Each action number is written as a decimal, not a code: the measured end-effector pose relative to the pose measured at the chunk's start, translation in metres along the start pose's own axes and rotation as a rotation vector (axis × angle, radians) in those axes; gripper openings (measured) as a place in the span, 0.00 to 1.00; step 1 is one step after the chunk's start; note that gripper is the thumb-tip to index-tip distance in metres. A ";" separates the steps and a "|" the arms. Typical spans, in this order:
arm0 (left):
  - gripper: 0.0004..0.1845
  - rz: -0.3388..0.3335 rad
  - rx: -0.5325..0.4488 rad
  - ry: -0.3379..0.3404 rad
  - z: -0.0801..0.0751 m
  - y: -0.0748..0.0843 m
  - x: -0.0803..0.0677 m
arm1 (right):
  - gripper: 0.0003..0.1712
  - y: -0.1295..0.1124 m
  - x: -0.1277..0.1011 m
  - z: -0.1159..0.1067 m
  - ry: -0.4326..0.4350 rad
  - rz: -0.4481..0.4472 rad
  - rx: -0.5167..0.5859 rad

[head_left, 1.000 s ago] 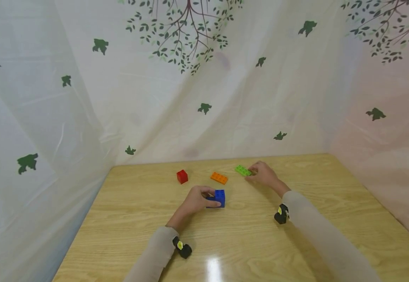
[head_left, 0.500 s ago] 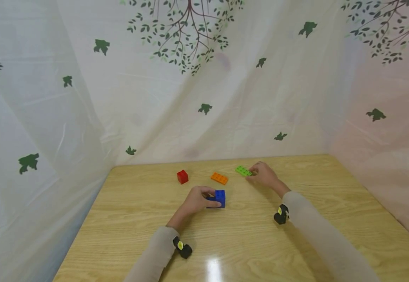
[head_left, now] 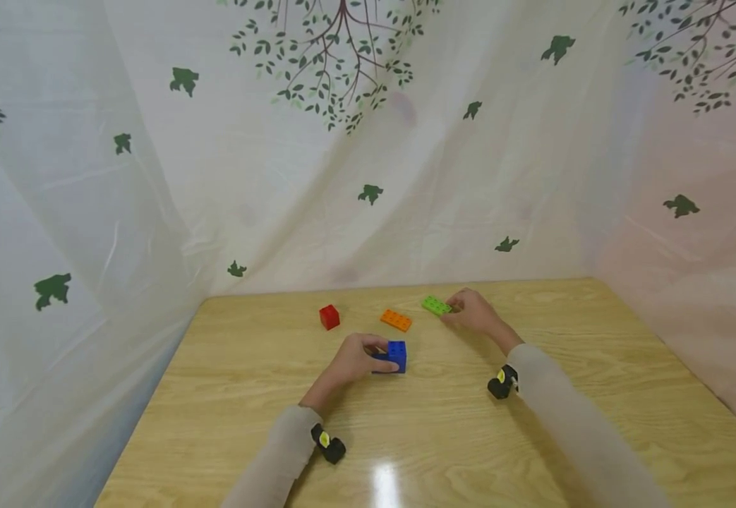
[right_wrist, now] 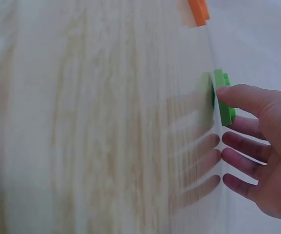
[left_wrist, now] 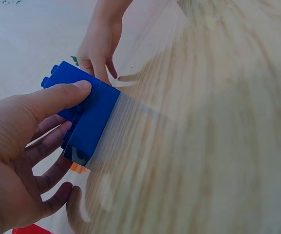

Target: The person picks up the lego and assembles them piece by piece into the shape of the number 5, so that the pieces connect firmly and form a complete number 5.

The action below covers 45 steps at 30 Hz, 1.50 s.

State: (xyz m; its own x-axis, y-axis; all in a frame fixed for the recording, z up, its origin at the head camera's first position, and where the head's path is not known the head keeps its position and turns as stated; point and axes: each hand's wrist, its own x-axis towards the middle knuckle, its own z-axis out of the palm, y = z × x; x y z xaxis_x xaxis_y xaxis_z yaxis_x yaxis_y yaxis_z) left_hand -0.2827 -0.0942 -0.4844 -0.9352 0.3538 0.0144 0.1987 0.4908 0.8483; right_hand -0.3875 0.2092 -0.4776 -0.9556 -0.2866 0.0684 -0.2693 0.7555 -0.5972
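My left hand (head_left: 377, 357) grips a blue brick (head_left: 396, 356) that stands on the wooden table (head_left: 444, 437), just left of the middle. In the left wrist view the thumb (left_wrist: 57, 97) lies over the blue brick (left_wrist: 89, 119) and the fingers curl round its far side. My right hand (head_left: 463, 310) is at the right end of a flat green brick (head_left: 436, 305) near the back of the table. In the right wrist view the thumb (right_wrist: 237, 95) presses on the green brick (right_wrist: 224, 105), with the other fingers spread just beside it.
A small red brick (head_left: 329, 317) and a flat orange brick (head_left: 396, 320) lie between the hands towards the back edge. White sheeting printed with leaves (head_left: 368, 176) closes in the table at the back and on both sides.
Both hands and all the bricks stay where they were; only the right forearm and the view shift slightly.
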 end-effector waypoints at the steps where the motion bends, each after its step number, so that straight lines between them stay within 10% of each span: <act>1: 0.21 -0.001 0.002 0.000 0.000 0.000 0.000 | 0.24 0.001 0.001 0.000 -0.003 -0.002 0.010; 27: 0.21 0.035 0.013 0.011 -0.003 -0.001 0.005 | 0.25 -0.030 -0.015 -0.011 0.025 -0.158 0.245; 45: 0.21 -0.009 -0.006 -0.002 -0.001 -0.002 0.003 | 0.23 -0.062 -0.028 -0.012 0.078 -0.267 0.221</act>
State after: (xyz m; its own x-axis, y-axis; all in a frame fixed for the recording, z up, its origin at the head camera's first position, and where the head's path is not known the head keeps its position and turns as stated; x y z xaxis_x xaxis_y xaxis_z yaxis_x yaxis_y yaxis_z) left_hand -0.2860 -0.0950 -0.4852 -0.9363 0.3513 0.0061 0.1889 0.4888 0.8517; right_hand -0.3455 0.1772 -0.4326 -0.8633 -0.4048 0.3015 -0.4871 0.5116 -0.7078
